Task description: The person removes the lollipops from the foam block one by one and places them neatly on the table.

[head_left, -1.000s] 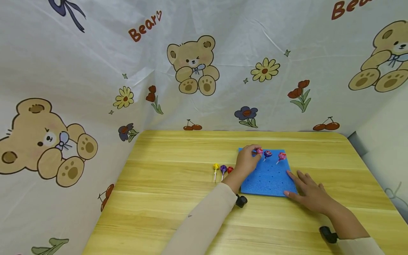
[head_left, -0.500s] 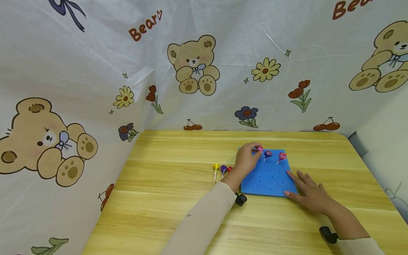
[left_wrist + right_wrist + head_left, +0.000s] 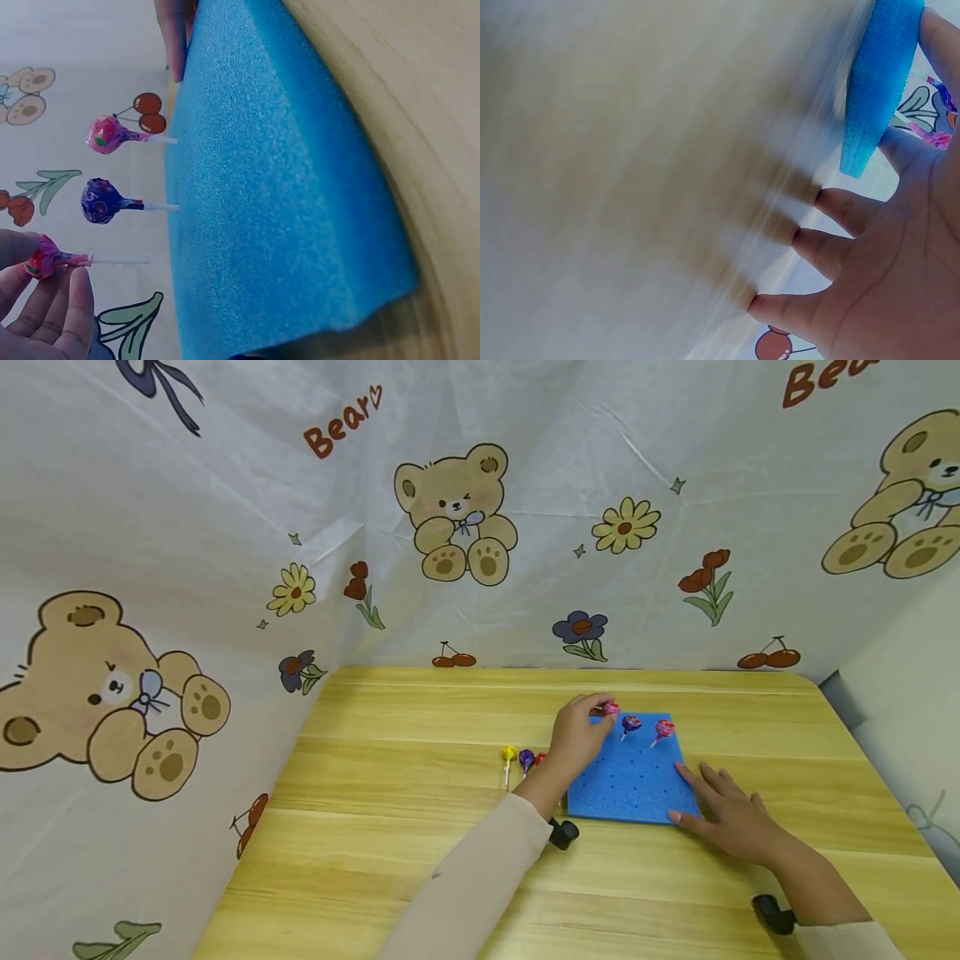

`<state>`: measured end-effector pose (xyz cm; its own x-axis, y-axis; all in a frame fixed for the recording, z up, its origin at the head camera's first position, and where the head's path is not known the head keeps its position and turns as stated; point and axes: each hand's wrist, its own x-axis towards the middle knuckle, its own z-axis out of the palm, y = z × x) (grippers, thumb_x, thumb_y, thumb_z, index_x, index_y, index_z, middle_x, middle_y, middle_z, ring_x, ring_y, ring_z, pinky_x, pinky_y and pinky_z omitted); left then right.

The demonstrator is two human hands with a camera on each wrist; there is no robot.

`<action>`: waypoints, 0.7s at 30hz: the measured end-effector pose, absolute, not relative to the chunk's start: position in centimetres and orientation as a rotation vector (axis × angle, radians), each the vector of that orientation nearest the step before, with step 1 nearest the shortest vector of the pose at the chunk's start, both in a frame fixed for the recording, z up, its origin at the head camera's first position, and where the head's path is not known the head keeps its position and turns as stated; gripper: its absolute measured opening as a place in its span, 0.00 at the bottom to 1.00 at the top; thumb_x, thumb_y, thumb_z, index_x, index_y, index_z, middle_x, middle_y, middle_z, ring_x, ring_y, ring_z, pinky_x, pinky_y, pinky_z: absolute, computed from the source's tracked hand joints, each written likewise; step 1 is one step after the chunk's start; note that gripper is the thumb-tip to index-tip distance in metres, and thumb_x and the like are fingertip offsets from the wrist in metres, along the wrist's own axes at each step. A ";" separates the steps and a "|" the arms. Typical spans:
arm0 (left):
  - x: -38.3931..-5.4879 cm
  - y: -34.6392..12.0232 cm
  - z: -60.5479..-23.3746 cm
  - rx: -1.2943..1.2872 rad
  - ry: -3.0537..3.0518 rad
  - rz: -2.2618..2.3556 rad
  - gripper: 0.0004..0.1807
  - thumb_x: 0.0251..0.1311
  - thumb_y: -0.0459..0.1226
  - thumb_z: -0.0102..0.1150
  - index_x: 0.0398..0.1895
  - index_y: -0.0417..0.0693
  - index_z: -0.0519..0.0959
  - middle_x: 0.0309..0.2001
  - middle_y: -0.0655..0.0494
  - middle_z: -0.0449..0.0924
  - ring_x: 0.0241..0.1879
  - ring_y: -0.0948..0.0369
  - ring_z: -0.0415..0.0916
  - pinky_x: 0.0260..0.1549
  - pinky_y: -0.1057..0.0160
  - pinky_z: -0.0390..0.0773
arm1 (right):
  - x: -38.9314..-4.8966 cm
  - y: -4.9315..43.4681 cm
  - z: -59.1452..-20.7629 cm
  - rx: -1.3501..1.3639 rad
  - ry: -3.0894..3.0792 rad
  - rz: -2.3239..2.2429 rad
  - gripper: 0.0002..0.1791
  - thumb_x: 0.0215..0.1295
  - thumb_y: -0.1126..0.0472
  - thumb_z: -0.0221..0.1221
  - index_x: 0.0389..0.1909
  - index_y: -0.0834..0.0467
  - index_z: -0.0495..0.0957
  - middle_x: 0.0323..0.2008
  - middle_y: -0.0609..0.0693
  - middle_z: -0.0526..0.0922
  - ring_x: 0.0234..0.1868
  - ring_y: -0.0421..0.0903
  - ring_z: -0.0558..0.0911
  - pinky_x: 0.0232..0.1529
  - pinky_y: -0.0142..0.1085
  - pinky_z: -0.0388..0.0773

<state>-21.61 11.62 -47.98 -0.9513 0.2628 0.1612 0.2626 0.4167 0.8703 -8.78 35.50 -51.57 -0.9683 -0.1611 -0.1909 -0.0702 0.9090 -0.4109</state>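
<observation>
My left hand (image 3: 577,735) pinches a pink lollipop (image 3: 46,258) by its wrapped head, over the far left corner of a blue foam board (image 3: 630,789) dotted with small holes. In the left wrist view the bare end of its white stick stands a little apart from the foam. Two lollipops are upright in the far row: a dark purple one (image 3: 631,723) and, farther right, another pink one (image 3: 664,727). My right hand (image 3: 723,814) lies spread at the board's right side, thumb and index finger touching the foam, the other fingertips (image 3: 761,304) on the table.
Left of the board, a yellow lollipop (image 3: 509,752), a purple one (image 3: 527,759) and a red one (image 3: 541,759), partly hidden by my left arm, lie on the wooden table (image 3: 390,793). A bear-print cloth (image 3: 525,602) hangs behind the table.
My left hand has risen slightly, away from me, and the pinched pink lollipop has gone up with it. The right hand and the board stay where they were.
</observation>
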 end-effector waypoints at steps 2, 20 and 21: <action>-21.4 11.4 -47.9 0.483 2.639 1.637 0.17 0.68 0.40 0.63 0.59 0.54 0.83 0.50 0.60 0.84 0.50 0.67 0.82 0.40 0.77 0.79 | -8.8 35.5 -51.6 -0.174 2.849 -0.605 0.50 0.68 0.34 0.57 0.82 0.49 0.47 0.76 0.76 0.50 0.73 0.82 0.48 0.56 0.86 0.43; -19.1 7.4 -46.7 0.498 2.596 1.688 0.18 0.69 0.42 0.62 0.61 0.58 0.81 0.51 0.61 0.81 0.48 0.68 0.80 0.40 0.75 0.80 | -8.8 35.6 -51.6 -0.188 2.851 -0.606 0.49 0.69 0.35 0.57 0.82 0.49 0.46 0.75 0.76 0.50 0.73 0.82 0.48 0.55 0.86 0.44; -19.0 7.1 -46.7 0.504 2.597 1.691 0.18 0.69 0.42 0.62 0.61 0.57 0.81 0.51 0.60 0.81 0.48 0.68 0.80 0.40 0.75 0.80 | -8.8 35.6 -51.6 -0.191 2.854 -0.606 0.49 0.69 0.35 0.57 0.82 0.48 0.46 0.75 0.76 0.50 0.73 0.82 0.48 0.55 0.86 0.44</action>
<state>-19.05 7.14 -46.72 -0.9485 0.2667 0.1710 0.2643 0.3684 0.8913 -8.78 35.63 -51.64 -0.9679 -0.1710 -0.1841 -0.0815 0.9067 -0.4138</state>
